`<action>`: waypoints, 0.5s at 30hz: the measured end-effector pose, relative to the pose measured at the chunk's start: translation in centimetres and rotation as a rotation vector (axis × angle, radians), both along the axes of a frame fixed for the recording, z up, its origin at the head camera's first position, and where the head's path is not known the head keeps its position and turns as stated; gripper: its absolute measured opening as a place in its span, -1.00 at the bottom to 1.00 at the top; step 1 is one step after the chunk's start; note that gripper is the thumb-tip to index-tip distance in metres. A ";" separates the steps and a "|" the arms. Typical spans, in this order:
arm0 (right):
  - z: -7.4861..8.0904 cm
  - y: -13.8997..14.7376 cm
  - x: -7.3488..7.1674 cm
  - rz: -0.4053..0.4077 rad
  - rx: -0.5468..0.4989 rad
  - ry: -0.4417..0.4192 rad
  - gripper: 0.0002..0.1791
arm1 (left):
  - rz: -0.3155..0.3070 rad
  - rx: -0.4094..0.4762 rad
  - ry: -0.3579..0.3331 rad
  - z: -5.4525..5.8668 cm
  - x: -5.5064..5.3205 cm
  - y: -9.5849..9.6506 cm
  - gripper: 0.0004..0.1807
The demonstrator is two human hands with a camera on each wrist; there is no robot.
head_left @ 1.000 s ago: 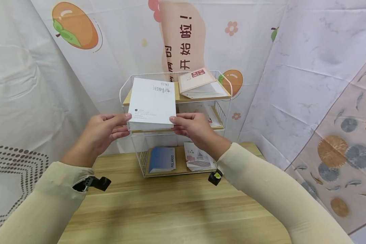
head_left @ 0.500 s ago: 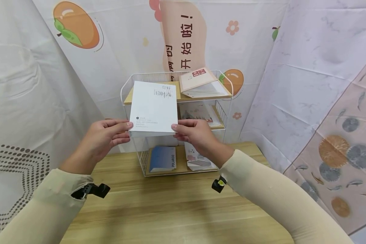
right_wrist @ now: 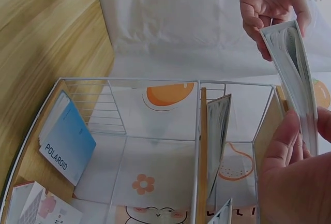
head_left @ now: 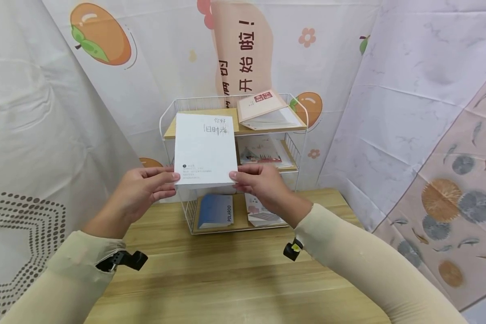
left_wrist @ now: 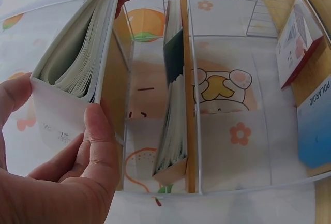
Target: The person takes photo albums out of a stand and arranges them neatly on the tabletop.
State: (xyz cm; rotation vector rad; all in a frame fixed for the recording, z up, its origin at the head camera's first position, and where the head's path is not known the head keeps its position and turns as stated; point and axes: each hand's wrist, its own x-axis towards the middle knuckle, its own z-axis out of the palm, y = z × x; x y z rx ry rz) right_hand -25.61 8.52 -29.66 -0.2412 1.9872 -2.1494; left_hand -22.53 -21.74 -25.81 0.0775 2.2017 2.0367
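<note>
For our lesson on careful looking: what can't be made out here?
Head view: lower print on the white rectangular album, too small.
Head view: part of the pink-printed white album on the wooden bottom shelf, hidden by the right hand.
Left wrist view: part of the left hand, cut by the left edge.

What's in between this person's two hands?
A white book: in the head view, the left hand holds one side of it, the right hand the other.
</note>
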 end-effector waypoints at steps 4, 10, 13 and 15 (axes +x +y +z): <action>-0.6 0.0 0.0 -0.011 0.008 -0.013 -0.63 | -0.003 -0.040 -0.004 -0.5 0.2 0.1 -0.24; -1.5 0.1 0.4 -0.022 0.014 -0.005 -0.64 | -0.014 -0.005 0.027 -1.6 0.7 0.2 -0.28; -2.0 0.1 0.7 -0.008 0.007 0.005 -0.64 | -0.019 0.006 0.045 -2.0 1.0 0.1 -0.30; -2.4 0.2 1.0 0.003 0.001 0.016 -0.65 | -0.020 0.005 0.051 -2.3 1.3 0.1 -0.29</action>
